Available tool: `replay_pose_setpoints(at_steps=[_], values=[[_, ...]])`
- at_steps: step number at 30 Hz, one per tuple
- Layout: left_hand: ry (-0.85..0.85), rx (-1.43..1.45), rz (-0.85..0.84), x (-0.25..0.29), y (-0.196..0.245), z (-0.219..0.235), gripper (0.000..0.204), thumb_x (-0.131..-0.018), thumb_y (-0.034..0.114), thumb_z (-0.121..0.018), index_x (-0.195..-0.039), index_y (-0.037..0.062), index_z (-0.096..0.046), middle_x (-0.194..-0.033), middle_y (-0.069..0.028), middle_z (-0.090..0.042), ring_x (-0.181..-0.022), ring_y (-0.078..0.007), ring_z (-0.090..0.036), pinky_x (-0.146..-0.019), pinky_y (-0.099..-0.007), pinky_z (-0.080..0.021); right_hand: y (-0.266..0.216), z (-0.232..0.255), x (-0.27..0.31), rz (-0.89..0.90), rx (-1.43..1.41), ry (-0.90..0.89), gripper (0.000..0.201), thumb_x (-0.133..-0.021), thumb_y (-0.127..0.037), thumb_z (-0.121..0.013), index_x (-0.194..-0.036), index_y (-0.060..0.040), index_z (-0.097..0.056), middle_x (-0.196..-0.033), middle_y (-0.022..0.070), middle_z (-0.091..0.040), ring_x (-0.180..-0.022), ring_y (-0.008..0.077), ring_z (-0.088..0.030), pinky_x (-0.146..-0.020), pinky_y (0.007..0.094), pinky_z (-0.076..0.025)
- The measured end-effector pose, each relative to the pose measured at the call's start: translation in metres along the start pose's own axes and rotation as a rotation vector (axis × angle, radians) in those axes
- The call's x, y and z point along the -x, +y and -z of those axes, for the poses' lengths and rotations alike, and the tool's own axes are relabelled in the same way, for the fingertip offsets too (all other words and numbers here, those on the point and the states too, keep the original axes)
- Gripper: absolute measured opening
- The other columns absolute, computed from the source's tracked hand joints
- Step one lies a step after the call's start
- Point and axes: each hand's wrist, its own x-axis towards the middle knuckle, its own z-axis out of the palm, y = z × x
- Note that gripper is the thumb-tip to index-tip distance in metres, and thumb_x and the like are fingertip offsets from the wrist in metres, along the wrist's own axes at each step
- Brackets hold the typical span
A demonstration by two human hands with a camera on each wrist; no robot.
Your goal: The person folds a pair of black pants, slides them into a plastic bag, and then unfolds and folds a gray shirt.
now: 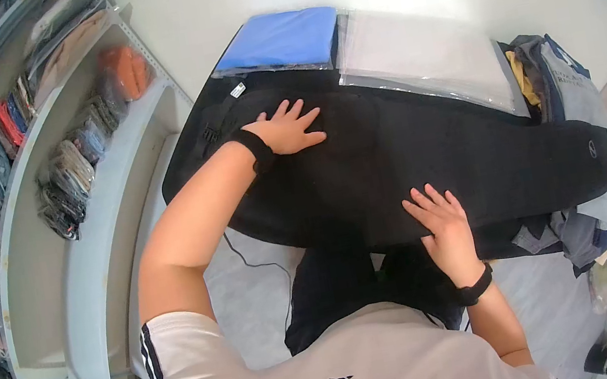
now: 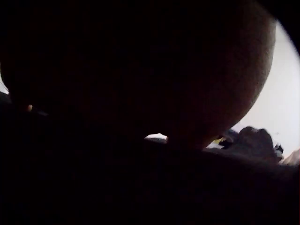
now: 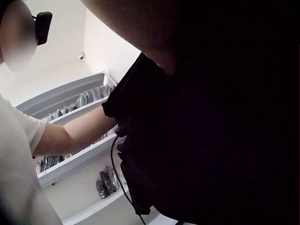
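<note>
Black trousers (image 1: 487, 135), laid lengthwise, cover much of a dark table (image 1: 182, 158), the narrow end with a small round logo pointing right. My left hand (image 1: 289, 129) rests on the wide end, fingers spread. Nearer my body, my right hand (image 1: 443, 224) lies on the lower edge of the cloth with its fingers straight. A small white label (image 1: 238, 89) shows above the left wrist. In the left wrist view the hand (image 2: 140, 70) is a dark shape close over the cloth; the right wrist view is mostly dark fabric (image 3: 220, 140).
Behind the trousers lie a blue folded garment (image 1: 278, 39) in clear wrap and a stack of clear plastic bags (image 1: 417, 54). Piled clothes (image 1: 570, 77) sit at the right end. Shelves (image 1: 100, 247) with bagged garments stand left. A cable (image 1: 260, 264) hangs below the table edge.
</note>
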Motion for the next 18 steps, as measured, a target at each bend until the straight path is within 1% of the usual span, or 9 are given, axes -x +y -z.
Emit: replay_pose_setpoints(at_steps=[3,7,9,11,12,14,15,16,18], values=[[-0.071,-0.061,0.113,-0.004,-0.022,-0.007,0.074,-0.089,0.063,-0.032,-0.148,0.0229,-0.009,-0.154,-0.0097,0.0,-0.142,-0.0308,-0.003,-0.108,-0.0576,-0.016,0.004,0.002,0.0,-0.011,0.016,0.001,0.059,-0.065,0.004,-0.066,-0.12,-0.0152,-0.059,-0.131,0.0061,-0.052,-0.128,0.026,-0.042,-0.107,0.0467,-0.028],[-0.092,0.044,0.261,-0.01,-0.065,-0.005,0.076,-0.087,0.067,-0.033,-0.148,0.0284,-0.007,-0.154,-0.0121,0.004,-0.141,-0.0337,-0.002,-0.11,-0.0541,-0.013,0.005,0.003,-0.006,-0.006,-0.033,-0.01,0.06,-0.063,0.003,-0.067,-0.12,-0.0145,-0.059,-0.132,0.0057,-0.051,-0.128,0.0258,-0.041,-0.107,0.0468,-0.028],[-0.094,0.092,0.219,-0.005,-0.073,-0.005,0.077,-0.087,0.066,-0.035,-0.148,0.025,-0.011,-0.153,-0.0157,0.002,-0.141,-0.0363,-0.002,-0.111,-0.0512,-0.014,0.005,0.0,-0.007,0.015,-0.007,0.015,0.06,-0.063,0.003,-0.068,-0.12,-0.0142,-0.059,-0.132,0.0057,-0.052,-0.128,0.0259,-0.042,-0.107,0.047,-0.028],[0.049,0.185,0.167,0.002,-0.069,0.0,0.073,-0.088,0.06,-0.039,-0.146,0.0188,-0.023,-0.152,-0.0181,-0.004,-0.14,-0.0367,-0.003,-0.111,-0.0481,-0.016,0.005,0.002,-0.005,0.002,-0.031,0.012,0.061,-0.062,0.002,-0.069,-0.12,-0.0142,-0.059,-0.131,0.0059,-0.052,-0.128,0.026,-0.042,-0.107,0.047,-0.028],[0.224,0.162,0.042,0.011,-0.063,-0.006,0.064,-0.089,0.051,-0.047,-0.139,0.0121,-0.038,-0.15,-0.0212,-0.013,-0.14,-0.0372,-0.008,-0.112,-0.045,-0.017,0.005,0.001,-0.005,0.007,-0.04,0.021,0.06,-0.063,0.002,-0.069,-0.12,-0.0141,-0.059,-0.131,0.006,-0.052,-0.128,0.0261,-0.041,-0.108,0.047,-0.028],[0.533,0.277,-0.452,0.05,-0.019,-0.006,0.053,-0.077,0.013,-0.062,-0.128,0.0071,-0.049,-0.143,-0.0208,-0.032,-0.134,-0.0382,-0.026,-0.11,-0.0442,-0.022,0.006,0.001,-0.005,0.01,-0.045,0.026,0.058,-0.064,0.001,-0.07,-0.119,-0.0139,-0.06,-0.131,0.0061,-0.052,-0.128,0.0261,-0.041,-0.108,0.047,-0.027],[0.394,0.367,-0.555,0.068,0.003,-0.006,0.066,-0.068,-0.001,-0.055,-0.132,0.0091,-0.045,-0.147,-0.0156,-0.028,-0.138,-0.0331,-0.02,-0.112,-0.0441,-0.019,0.006,0.0,-0.005,-0.001,-0.05,0.026,0.058,-0.064,0.001,-0.07,-0.119,-0.0139,-0.06,-0.131,0.0061,-0.052,-0.128,0.0261,-0.041,-0.108,0.047,-0.027],[0.373,0.278,-0.592,0.08,0.021,-0.017,0.07,-0.063,-0.002,-0.053,-0.132,0.0099,-0.046,-0.145,-0.0155,-0.031,-0.137,-0.034,-0.023,-0.112,-0.0458,-0.021,0.007,0.0,-0.006,-0.002,-0.038,0.026,0.057,-0.065,0.001,-0.07,-0.118,-0.0137,-0.06,-0.131,0.0061,-0.052,-0.128,0.0259,-0.041,-0.108,0.0468,-0.027],[0.382,0.138,-0.537,0.098,0.052,-0.042,0.068,-0.066,0.002,-0.058,-0.132,0.0117,-0.045,-0.143,-0.0138,-0.034,-0.135,-0.0337,-0.027,-0.109,-0.05,-0.024,0.006,0.002,-0.007,-0.01,-0.027,0.008,0.054,-0.066,0.0,-0.069,-0.118,-0.0138,-0.06,-0.131,0.0061,-0.052,-0.128,0.0248,-0.042,-0.108,0.0459,-0.028]])
